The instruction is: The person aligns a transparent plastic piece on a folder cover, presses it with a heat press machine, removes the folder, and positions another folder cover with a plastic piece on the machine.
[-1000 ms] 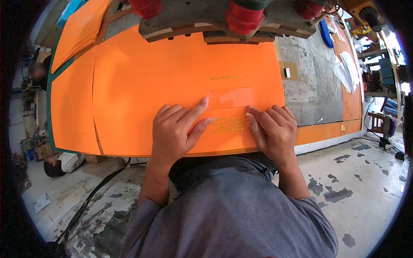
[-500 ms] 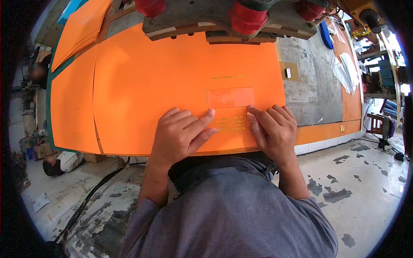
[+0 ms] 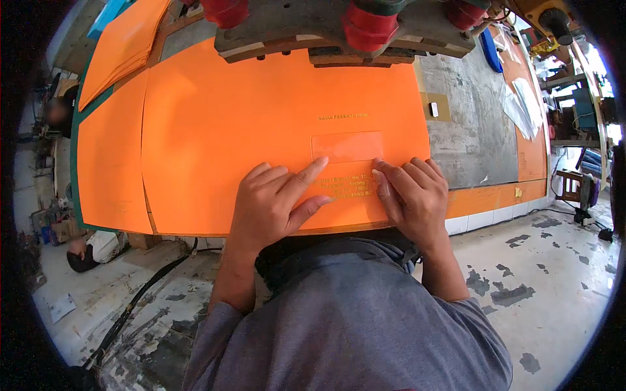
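A large orange sheet lies flat before me, printed with small gold lettering. Below that line is a clear, shiny rectangle, with more gold print under it. My left hand rests on the sheet, its index finger stretched to the rectangle's lower left edge and its thumb spread away. At the lower right corner is the index fingertip of my right hand. The right thumb sits just below, slightly apart, while the other fingers curl. Neither hand visibly grips anything.
A dark machine plate with red fittings overhangs the sheet's far edge. Stacked orange sheets lie at the far left. Right of the sheet are a grey metal surface and white papers. A person is at the left.
My left index finger has extended up to the clear rectangle's lower edge. The sheet and rectangle appear slightly farther left and up; the right hand has hardly moved.
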`<state>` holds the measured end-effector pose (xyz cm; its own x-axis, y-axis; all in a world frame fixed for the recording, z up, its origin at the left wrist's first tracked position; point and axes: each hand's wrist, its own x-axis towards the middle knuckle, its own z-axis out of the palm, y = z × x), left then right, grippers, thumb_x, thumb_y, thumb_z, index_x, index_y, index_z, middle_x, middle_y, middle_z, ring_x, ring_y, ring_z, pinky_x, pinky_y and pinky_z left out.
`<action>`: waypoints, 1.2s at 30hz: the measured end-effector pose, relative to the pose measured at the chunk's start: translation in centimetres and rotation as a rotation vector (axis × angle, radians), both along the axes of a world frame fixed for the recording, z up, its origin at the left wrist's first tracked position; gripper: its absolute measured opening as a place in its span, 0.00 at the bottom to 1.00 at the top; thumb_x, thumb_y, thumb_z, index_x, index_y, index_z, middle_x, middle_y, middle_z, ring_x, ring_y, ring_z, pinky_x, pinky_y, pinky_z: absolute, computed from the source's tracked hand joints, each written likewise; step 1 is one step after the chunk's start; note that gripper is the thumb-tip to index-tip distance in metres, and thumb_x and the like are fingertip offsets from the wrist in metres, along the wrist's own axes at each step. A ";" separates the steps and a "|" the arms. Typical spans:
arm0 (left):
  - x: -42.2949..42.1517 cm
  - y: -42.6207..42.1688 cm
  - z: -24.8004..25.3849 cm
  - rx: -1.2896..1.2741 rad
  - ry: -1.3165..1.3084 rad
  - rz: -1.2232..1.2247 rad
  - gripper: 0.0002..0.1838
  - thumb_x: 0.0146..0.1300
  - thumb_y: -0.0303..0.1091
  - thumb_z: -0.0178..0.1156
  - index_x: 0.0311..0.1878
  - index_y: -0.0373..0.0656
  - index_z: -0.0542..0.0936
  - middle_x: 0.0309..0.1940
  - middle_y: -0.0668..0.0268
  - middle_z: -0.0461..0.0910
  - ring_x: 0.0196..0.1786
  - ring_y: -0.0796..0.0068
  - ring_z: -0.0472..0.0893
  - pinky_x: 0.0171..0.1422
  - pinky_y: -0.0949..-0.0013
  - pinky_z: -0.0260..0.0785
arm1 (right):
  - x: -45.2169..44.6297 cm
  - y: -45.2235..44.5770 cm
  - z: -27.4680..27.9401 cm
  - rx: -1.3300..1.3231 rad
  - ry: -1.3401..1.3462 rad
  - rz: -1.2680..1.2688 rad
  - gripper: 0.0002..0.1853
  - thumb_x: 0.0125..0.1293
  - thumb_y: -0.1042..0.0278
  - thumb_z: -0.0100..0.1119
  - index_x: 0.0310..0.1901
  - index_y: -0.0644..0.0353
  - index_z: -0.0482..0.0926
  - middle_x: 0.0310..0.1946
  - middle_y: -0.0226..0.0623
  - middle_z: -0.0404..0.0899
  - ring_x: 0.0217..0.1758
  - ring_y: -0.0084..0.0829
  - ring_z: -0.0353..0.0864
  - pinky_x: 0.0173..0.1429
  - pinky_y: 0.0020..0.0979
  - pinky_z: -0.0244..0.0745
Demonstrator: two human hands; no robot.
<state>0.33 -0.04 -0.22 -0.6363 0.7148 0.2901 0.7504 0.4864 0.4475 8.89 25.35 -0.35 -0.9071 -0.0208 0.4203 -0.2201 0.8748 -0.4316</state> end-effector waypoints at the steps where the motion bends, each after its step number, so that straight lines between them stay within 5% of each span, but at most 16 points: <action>1: -0.1 0.0 -0.1 -0.001 0.000 -0.002 0.27 0.68 0.51 0.73 0.64 0.44 0.89 0.26 0.64 0.79 0.28 0.63 0.75 0.37 0.59 0.66 | 0.0 0.0 0.0 -0.001 0.000 -0.002 0.07 0.65 0.74 0.74 0.43 0.62 0.91 0.25 0.33 0.82 0.28 0.34 0.78 0.39 0.39 0.71; 3: -0.3 -0.1 -0.2 0.019 0.058 -0.041 0.26 0.68 0.47 0.74 0.62 0.39 0.88 0.25 0.69 0.81 0.29 0.70 0.77 0.37 0.62 0.66 | -0.1 0.0 -0.1 -0.008 0.028 0.001 0.06 0.65 0.73 0.74 0.43 0.62 0.91 0.25 0.33 0.82 0.28 0.34 0.78 0.39 0.39 0.71; 19: -0.3 -0.1 -0.9 0.113 0.003 -0.044 0.19 0.67 0.43 0.75 0.53 0.38 0.91 0.25 0.63 0.80 0.25 0.64 0.74 0.34 0.59 0.63 | 0.0 0.2 -0.2 -0.015 0.030 -0.010 0.04 0.66 0.72 0.73 0.40 0.62 0.90 0.25 0.34 0.82 0.28 0.35 0.79 0.39 0.39 0.71; 27: -0.1 -0.6 -1.0 0.093 0.065 -0.081 0.19 0.65 0.46 0.77 0.47 0.39 0.91 0.28 0.64 0.85 0.28 0.63 0.79 0.36 0.59 0.68 | 0.0 -0.1 0.7 0.066 -0.048 0.122 0.19 0.66 0.66 0.74 0.59 0.56 0.90 0.23 0.30 0.73 0.28 0.34 0.73 0.38 0.39 0.67; 36: -0.2 -0.3 -0.5 0.075 0.103 -0.056 0.19 0.66 0.47 0.77 0.49 0.41 0.88 0.27 0.67 0.83 0.29 0.68 0.78 0.36 0.62 0.68 | -0.1 0.0 0.0 -0.003 -0.014 0.045 0.13 0.65 0.70 0.74 0.51 0.59 0.91 0.23 0.32 0.78 0.27 0.34 0.75 0.38 0.38 0.69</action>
<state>0.16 -0.38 -0.75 -0.5601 0.7224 0.4056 0.8193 0.4103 0.4006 8.81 25.34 -0.38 -0.9110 -0.0605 0.4080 -0.2534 0.8626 -0.4378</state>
